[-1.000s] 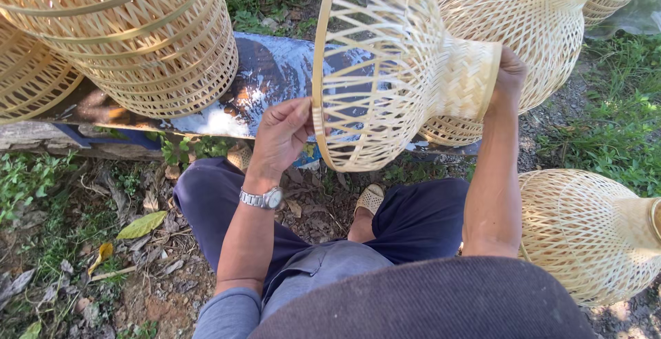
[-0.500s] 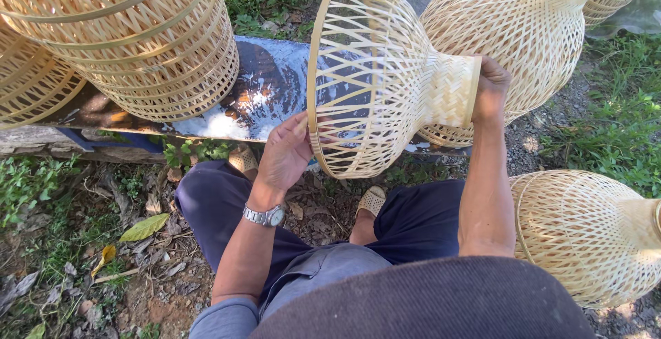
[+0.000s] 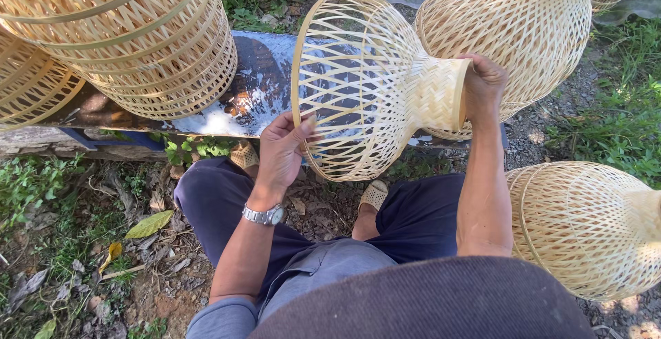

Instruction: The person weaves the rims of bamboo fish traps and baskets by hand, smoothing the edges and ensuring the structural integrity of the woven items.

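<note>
Currently you hold a bell-shaped woven bamboo basket [image 3: 365, 84] on its side in front of you, above your knees. Your left hand [image 3: 286, 149] closes on the wide open rim, thumb and fingers pinching the rim hoop at its lower near edge; a metal wristwatch [image 3: 264, 215] sits on that wrist. Your right hand [image 3: 482, 87] wraps around the end of the narrow, tightly woven neck, fingers curled over its edge. Between the two grips the basket's open lattice body spans from left to right, the neck pointing toward your right hand.

Just behind the basket, beyond your right hand, stands a larger finished basket [image 3: 516, 29] of the same weave. Beyond your left hand, a stack of wide bamboo baskets [image 3: 131, 36] rests on a low bench covered with shiny sheeting [image 3: 258, 87]. Below your right elbow, another woven basket [image 3: 585, 225] lies on the gravel. Under the held basket, your dark trousers [image 3: 213, 198] and a woven sandal [image 3: 375, 194] show against the dirt and leaves.
</note>
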